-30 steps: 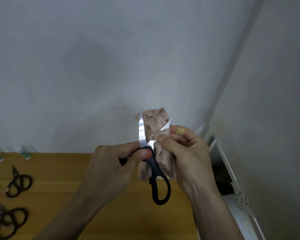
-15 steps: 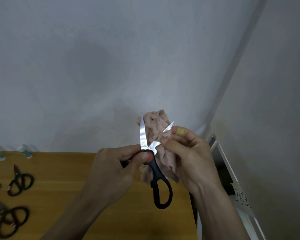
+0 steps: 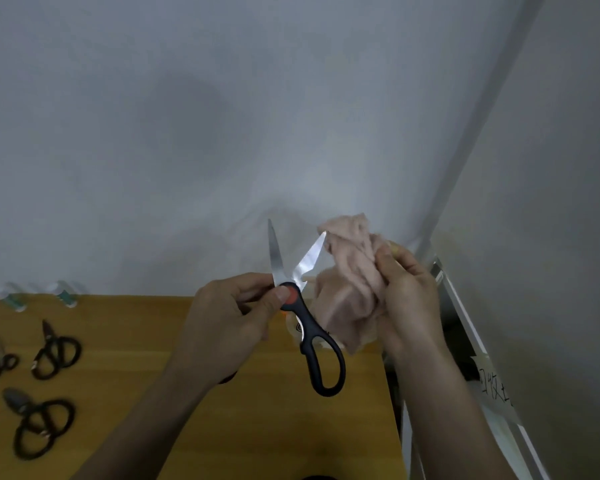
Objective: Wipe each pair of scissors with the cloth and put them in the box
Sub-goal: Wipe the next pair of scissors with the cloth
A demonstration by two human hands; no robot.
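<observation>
a: what did the left hand [image 3: 229,317] have?
b: it pinched the scissors [image 3: 300,299] at the pivot, blades spread and pointing up, above the bench [image 3: 153,341].
a: and the right hand [image 3: 406,296]?
b: its fingers were curled round the pink cloth [image 3: 350,278], bunched just right of the left hand, touching the right blade's tip.

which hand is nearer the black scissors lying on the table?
Left. The left hand is raised over the table's middle, on the side of the black scissors; the right hand is over the table's far edge.
</observation>
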